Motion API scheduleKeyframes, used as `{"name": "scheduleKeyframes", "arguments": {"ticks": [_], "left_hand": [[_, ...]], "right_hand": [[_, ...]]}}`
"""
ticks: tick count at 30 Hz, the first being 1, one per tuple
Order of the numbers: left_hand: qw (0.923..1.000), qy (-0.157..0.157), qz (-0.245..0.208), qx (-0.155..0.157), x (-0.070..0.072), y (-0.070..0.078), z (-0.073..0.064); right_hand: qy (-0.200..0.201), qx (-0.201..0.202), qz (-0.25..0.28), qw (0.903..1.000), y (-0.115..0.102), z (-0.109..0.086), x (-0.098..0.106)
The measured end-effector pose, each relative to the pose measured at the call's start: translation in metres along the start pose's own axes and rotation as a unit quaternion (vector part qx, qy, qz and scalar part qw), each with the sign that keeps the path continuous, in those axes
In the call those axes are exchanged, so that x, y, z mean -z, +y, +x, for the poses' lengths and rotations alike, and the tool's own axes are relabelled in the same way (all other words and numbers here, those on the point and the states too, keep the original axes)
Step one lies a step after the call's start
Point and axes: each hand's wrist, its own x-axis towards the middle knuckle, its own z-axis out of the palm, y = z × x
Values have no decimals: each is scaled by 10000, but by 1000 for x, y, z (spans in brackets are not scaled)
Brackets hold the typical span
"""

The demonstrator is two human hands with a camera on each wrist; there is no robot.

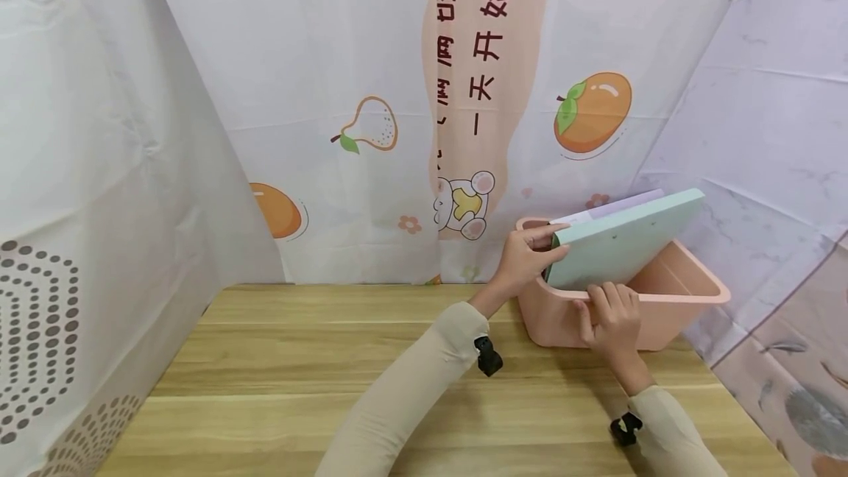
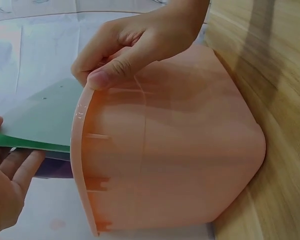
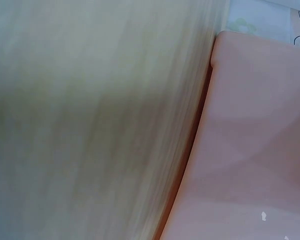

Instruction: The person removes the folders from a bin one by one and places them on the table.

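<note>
Biggest thing here is the fruit-print sheet (image 1: pixel 371 190) hanging along the far edge of the worktop (image 1: pixel 265 359), which is pale wood grain. Next down is a pink bin (image 1: pixel 553 319), standing upright near the worktop's far right corner. Poking out of it is a mint folder (image 1: pixel 626 241), tilted, bottom part down inside and the rest above the rim, with a darker green edge at its left end. Just behind that there's a lilac folder (image 1: pixel 612 206), mostly hidden. Then the hands: the left hand (image 1: pixel 523 262) has the mint folder's left end pinched, thumb on the front, fingers behind, while the right hand (image 1: pixel 612 319) is hooked over the bin's near rim, thumb outside. Smallest are the black gadgets (image 1: pixel 489 356), one at each wrist.
</note>
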Motion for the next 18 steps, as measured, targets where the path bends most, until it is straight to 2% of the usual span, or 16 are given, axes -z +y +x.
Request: {"name": "scheduleKeyframes", "arguments": {"ticks": [10, 18], "left_hand": [[9980, 411, 408, -233, -2, 7, 4], [9975, 587, -261, -283, 1, 11, 12]], "right_hand": [[56, -45, 21, 10000, -1, -1, 0], [70, -41, 11, 10000, -1, -1, 0]]}}
